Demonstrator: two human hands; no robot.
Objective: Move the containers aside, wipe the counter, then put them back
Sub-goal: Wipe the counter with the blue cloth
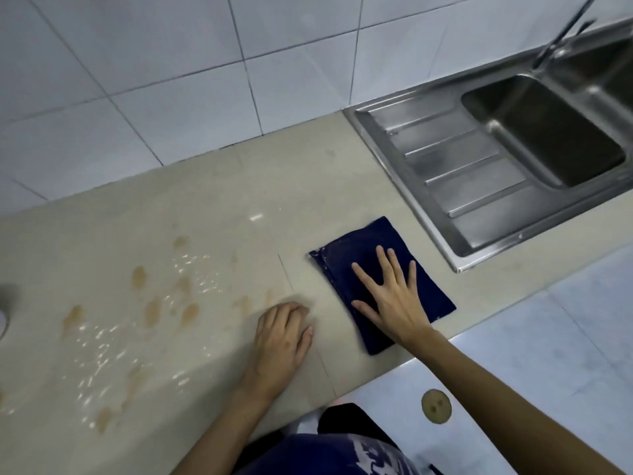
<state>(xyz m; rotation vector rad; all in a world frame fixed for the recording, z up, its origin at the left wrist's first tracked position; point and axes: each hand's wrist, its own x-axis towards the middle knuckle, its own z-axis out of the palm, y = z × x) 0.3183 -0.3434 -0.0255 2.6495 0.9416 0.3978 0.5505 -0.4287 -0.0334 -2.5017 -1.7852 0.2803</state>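
Observation:
A folded dark blue cloth lies flat on the beige counter, just left of the sink. My right hand presses on it, palm down with fingers spread. My left hand rests on the counter to the left of the cloth, fingers curled under, holding nothing. Brown stains and wet drops cover the counter's left half. At the far left edge a blurred round object shows; I cannot tell whether it is a container.
A steel sink with a ribbed drainboard and a deep basin sits at the right, its tap above. A white tiled wall backs the counter. The counter's front edge runs diagonally at lower right, with the floor and a round floor drain beyond.

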